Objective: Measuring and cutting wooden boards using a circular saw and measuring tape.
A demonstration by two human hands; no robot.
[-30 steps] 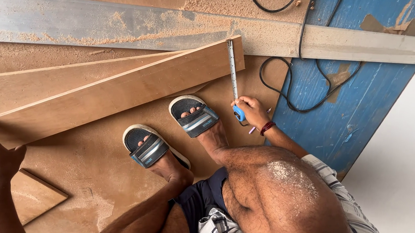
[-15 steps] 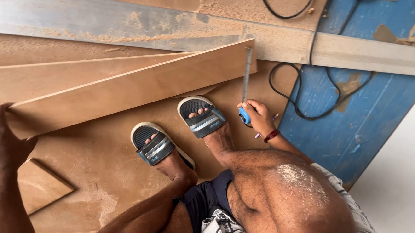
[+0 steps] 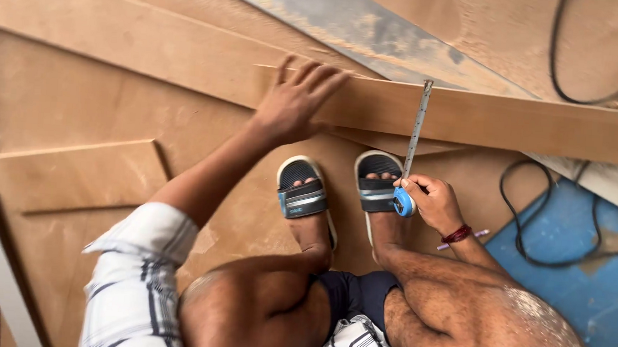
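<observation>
From the head view, our right hand has its grip closed round a small blue tape measure, thumb and fingers pinching the case. The metal blade runs straight up and away from that grip, and its tip reaches the far edge of a long wooden plank. Our left hand lies flat on the same plank, well to the left of the tape, fingers spread and holding nothing.

The plank sits across wide brown sheets of board on the floor, just beyond our sandalled feet.

We judge the plank stiff, fairly light for its length and smooth-faced with square edges; it could slide on the dusty sheet beneath, so pressing down on its flat face, as the left palm does, suits it better than gripping an edge. The tape blade is thin, springy steel, likely to buckle if bent. Right of the grip a black cable loops over a worn blue surface. A dull metal straightedge lies beyond the plank, dusted with sawdust.
</observation>
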